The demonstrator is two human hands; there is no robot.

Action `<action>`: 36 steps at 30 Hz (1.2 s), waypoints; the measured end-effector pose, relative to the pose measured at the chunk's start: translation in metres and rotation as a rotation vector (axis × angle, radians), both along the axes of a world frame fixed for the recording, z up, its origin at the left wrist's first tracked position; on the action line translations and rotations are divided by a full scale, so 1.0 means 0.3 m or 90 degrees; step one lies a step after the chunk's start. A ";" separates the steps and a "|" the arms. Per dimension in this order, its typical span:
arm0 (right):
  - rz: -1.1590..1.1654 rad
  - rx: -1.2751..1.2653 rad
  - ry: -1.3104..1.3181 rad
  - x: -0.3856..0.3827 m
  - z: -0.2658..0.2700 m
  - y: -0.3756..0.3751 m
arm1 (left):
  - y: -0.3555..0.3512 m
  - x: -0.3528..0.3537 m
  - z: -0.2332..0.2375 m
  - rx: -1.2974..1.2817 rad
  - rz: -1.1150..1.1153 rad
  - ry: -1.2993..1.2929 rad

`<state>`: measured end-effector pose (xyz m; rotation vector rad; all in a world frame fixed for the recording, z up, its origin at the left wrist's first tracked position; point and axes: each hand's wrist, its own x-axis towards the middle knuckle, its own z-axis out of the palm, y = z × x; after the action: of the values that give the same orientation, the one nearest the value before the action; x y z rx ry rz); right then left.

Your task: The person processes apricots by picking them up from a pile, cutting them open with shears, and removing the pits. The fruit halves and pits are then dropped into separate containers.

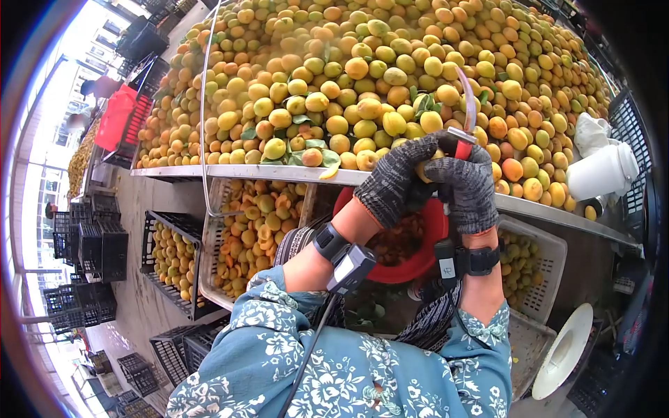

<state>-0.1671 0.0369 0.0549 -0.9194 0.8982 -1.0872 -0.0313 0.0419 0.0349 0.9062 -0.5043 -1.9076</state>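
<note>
The left hand (pixel 398 173), in a dark knitted glove, is curled with its fingers drawn in, and it seems to have hold of a small yellow fruit that I can see only in part. The right hand (pixel 465 182), gloved the same way, is closed round the red handle of a curved knife (pixel 469 104), whose bare blade stands up out of the fist and leans over the heap of fruit (pixel 320 101).

From where I stand, the blade is the worry. It rises just beside the left hand's knuckles, so a careless turn of the right wrist could bring the edge down on those fingers, and knitted yarn may not stop it. The fruit itself could squirt free if it is ripe and wet, since the gloves hide most of it and the grip is hard to judge. Dropped here, it would probably land in the red basin (pixel 437 226) under the hands, or bounce off the metal rim of the desk (pixel 279 169). A forearm pushed against the heap might send loose ones rolling over that edge too.

As for the held fruit (pixel 422 169), it sits between the two gloves, against the left hand's fingers and close to the right hand's thumb side; whether the right hand touches it, I can't tell. The knife's tip is well apart from it.
</note>
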 end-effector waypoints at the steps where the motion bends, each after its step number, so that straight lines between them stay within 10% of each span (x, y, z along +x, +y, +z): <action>1: 0.004 0.008 -0.031 0.001 0.008 0.003 | 0.004 -0.002 -0.006 -0.019 -0.001 -0.005; 21: -0.067 0.017 -0.031 0.004 0.060 0.086 | 0.053 0.025 -0.006 0.012 -0.059 0.014; 28: -0.019 -0.019 -0.028 -0.008 0.068 0.108 | 0.072 0.055 0.020 0.007 -0.183 0.245; 36: -0.065 -0.100 0.181 -0.007 -0.020 0.009 | 0.013 0.033 -0.019 0.103 -0.061 0.010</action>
<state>-0.1693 0.0395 0.0489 -1.1901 1.1149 -1.1440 -0.0215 0.0457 0.0290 0.9848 -0.3943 -2.0640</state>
